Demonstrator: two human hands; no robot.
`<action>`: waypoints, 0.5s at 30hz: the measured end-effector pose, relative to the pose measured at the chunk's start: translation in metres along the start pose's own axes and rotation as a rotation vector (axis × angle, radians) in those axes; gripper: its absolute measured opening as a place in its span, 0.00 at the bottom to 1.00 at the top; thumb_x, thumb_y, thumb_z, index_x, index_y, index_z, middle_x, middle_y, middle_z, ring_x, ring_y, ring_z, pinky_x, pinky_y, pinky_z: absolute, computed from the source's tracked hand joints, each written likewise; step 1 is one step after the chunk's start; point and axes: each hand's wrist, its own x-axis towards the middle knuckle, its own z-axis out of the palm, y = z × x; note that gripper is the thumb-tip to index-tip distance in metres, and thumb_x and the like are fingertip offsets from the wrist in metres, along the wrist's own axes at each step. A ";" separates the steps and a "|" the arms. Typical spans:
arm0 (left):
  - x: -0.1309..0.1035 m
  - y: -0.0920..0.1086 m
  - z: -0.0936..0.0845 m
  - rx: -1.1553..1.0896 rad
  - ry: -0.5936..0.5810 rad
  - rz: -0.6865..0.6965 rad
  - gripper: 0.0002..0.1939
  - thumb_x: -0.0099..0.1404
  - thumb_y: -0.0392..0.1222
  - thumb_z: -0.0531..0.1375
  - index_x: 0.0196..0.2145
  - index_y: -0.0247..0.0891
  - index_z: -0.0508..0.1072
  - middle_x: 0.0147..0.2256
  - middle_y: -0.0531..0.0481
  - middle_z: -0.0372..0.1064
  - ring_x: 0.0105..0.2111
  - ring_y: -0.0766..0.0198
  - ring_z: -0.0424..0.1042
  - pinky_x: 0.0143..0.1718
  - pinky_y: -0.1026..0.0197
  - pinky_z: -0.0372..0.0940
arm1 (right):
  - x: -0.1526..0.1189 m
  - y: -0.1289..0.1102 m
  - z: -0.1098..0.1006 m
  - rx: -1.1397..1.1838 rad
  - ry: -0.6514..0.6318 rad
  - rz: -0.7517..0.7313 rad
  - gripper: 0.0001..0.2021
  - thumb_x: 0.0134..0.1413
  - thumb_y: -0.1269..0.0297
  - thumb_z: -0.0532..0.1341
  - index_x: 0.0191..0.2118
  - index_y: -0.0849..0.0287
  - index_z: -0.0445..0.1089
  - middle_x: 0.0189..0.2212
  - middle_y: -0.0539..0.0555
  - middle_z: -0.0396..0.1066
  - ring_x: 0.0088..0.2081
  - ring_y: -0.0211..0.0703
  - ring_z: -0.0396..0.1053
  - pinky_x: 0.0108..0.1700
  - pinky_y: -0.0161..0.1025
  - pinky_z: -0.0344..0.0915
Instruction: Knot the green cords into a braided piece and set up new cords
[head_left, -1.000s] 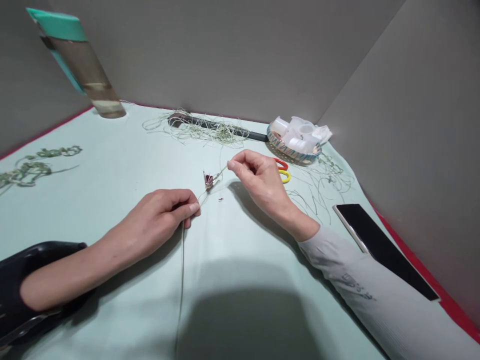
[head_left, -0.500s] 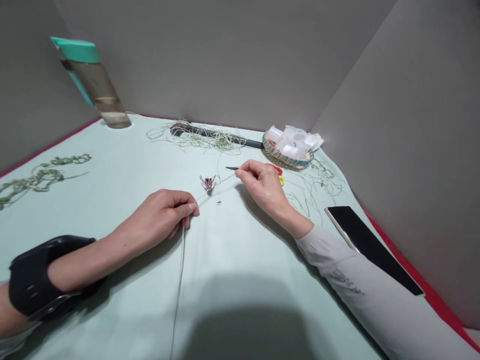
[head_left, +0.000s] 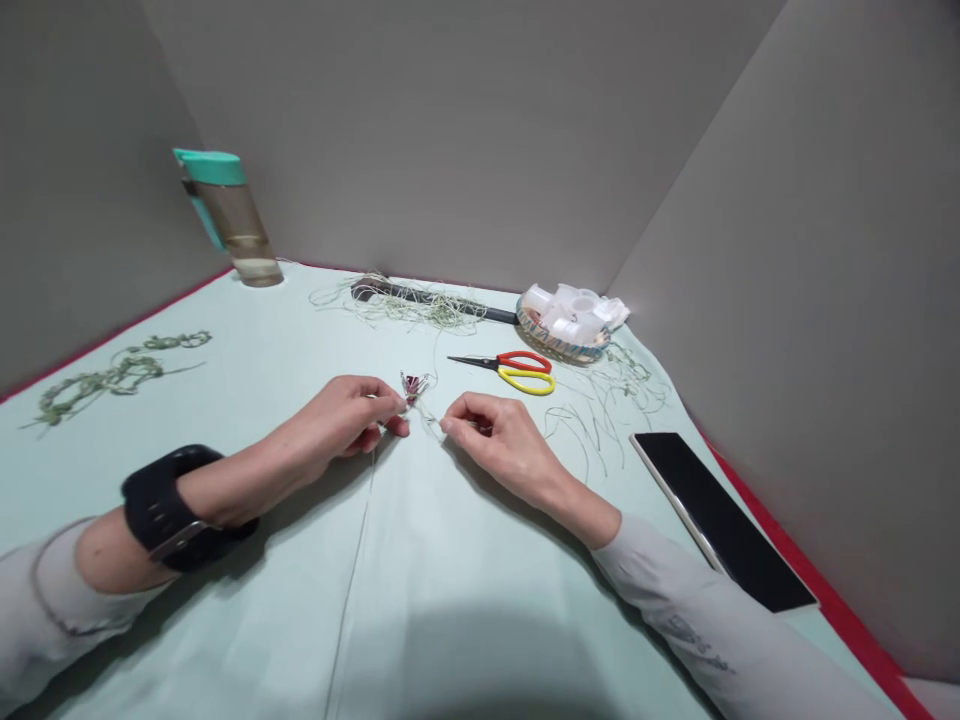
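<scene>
My left hand (head_left: 365, 415) pinches a thin pale cord (head_left: 352, 580) that runs down the cloth towards me. Its fingertips are at the lower end of a small clip (head_left: 412, 388) with silvery prongs and a dark red middle; whether they grip the clip itself I cannot tell. To the right, my right hand (head_left: 495, 430) is closed in a pinch on a fine strand of cord near the clip. The short stretch between the two hands looks loose and curved. Scissors (head_left: 517, 370) with one red and one yellow handle lie just beyond my right hand.
At the back lies a dark rod (head_left: 495, 313) under tangled green threads (head_left: 442, 308), beside a woven basket (head_left: 562, 345) of white spools. A water bottle (head_left: 240, 225) stands back left, knotted green cords (head_left: 105, 383) at left. A phone (head_left: 724, 520) lies right, near loose threads (head_left: 592, 420).
My right hand has come down and left, closer to my left hand, and the cord between them has slackened. The scissors behind it are now uncovered. The camera view has shifted.
</scene>
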 end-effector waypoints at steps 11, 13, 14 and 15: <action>0.017 -0.006 0.007 0.122 -0.029 0.047 0.23 0.71 0.62 0.63 0.29 0.40 0.75 0.15 0.66 0.46 0.15 0.70 0.47 0.21 0.63 0.43 | -0.009 0.004 0.005 -0.113 -0.040 -0.011 0.12 0.70 0.65 0.60 0.33 0.58 0.74 0.25 0.47 0.68 0.28 0.37 0.60 0.35 0.38 0.54; 0.016 -0.006 0.007 0.173 -0.006 0.083 0.22 0.68 0.62 0.63 0.28 0.40 0.75 0.15 0.64 0.48 0.16 0.68 0.49 0.22 0.61 0.45 | -0.009 0.005 0.005 -0.129 -0.034 -0.016 0.12 0.70 0.65 0.60 0.33 0.58 0.74 0.25 0.47 0.68 0.28 0.38 0.60 0.35 0.38 0.54; 0.016 -0.005 0.007 0.204 0.008 0.103 0.22 0.67 0.62 0.63 0.26 0.41 0.75 0.15 0.63 0.51 0.16 0.67 0.50 0.22 0.60 0.46 | -0.009 0.005 0.005 -0.138 -0.033 -0.018 0.11 0.70 0.65 0.60 0.33 0.58 0.74 0.24 0.47 0.67 0.28 0.38 0.60 0.35 0.38 0.54; 0.016 -0.004 0.007 0.238 0.025 0.124 0.22 0.65 0.61 0.63 0.25 0.41 0.75 0.15 0.61 0.52 0.17 0.66 0.52 0.23 0.59 0.47 | -0.009 0.005 0.005 -0.147 -0.033 -0.021 0.11 0.70 0.65 0.59 0.33 0.58 0.73 0.24 0.47 0.67 0.27 0.37 0.60 0.35 0.38 0.54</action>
